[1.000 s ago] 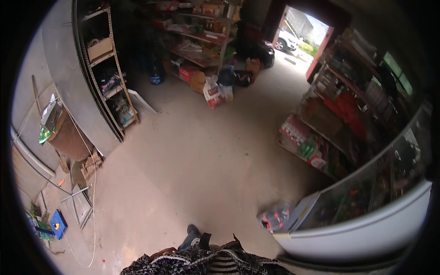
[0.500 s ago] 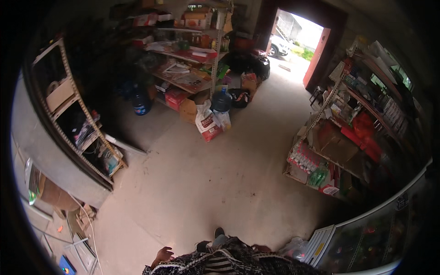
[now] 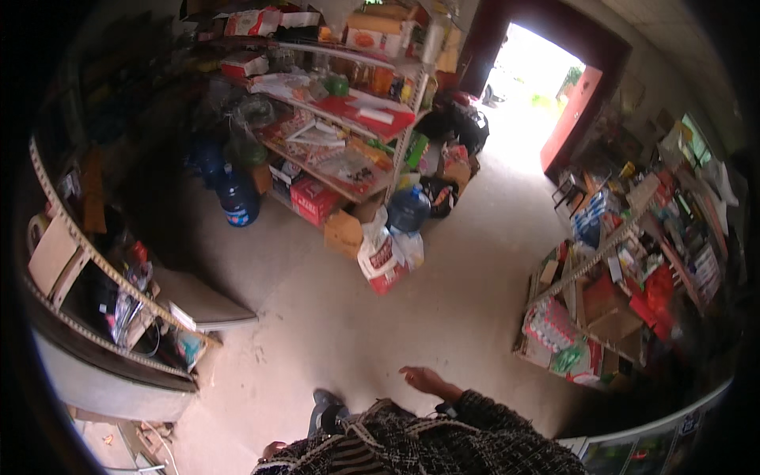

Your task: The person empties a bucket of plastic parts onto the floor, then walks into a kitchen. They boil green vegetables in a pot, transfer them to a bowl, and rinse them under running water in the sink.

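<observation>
Sack [image 3: 382, 257]: white over red; long axis roughly upright, mouth up.
Right hand [image 3: 426, 381]: empty, fingers loosely bent.
Left hand [image 3: 274, 450]: mostly hidden; I can't tell its grip.

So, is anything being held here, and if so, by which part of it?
The right grip looks empty. The left grip is mostly hidden by the jacket, so whether it holds anything cannot be told.
</observation>
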Available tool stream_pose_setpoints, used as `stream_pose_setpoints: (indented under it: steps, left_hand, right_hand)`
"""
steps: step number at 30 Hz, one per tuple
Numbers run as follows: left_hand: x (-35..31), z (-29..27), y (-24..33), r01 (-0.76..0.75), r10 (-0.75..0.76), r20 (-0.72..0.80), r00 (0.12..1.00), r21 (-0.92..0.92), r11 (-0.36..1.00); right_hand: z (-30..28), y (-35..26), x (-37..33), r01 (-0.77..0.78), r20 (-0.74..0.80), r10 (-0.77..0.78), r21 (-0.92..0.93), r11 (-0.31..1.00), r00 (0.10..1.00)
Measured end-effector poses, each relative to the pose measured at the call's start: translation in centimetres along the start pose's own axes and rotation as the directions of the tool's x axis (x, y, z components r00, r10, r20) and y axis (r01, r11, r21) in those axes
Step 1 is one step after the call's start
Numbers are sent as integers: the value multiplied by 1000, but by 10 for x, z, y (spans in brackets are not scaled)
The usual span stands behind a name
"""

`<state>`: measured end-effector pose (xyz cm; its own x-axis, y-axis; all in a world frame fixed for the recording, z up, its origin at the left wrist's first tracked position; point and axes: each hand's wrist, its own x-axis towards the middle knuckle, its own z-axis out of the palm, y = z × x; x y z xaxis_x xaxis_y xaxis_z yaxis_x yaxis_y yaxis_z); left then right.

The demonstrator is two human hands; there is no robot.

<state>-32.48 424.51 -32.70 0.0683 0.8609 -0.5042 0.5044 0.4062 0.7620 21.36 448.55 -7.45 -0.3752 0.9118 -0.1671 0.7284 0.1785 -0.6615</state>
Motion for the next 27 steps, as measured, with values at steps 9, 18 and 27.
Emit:
stream_pose_setpoints:
  steps: [9, 18, 27]
  left_hand:
    - [223, -241, 209, 185, -221, -68, 973, -350, 918]
    - [414, -353, 242, -91, -4, -178, 984, -524, 847]
    - [491, -531, 234, 235, -516, -148, 844, -763, 602]
  right_hand:
    - [-20, -8, 205, -190, 23, 189, 85, 978, 982]
    - [-40, -23, 585, -93, 212, 116, -118, 989, 970]
    - [16, -169, 961, 383, 410, -421, 175, 907, 809]
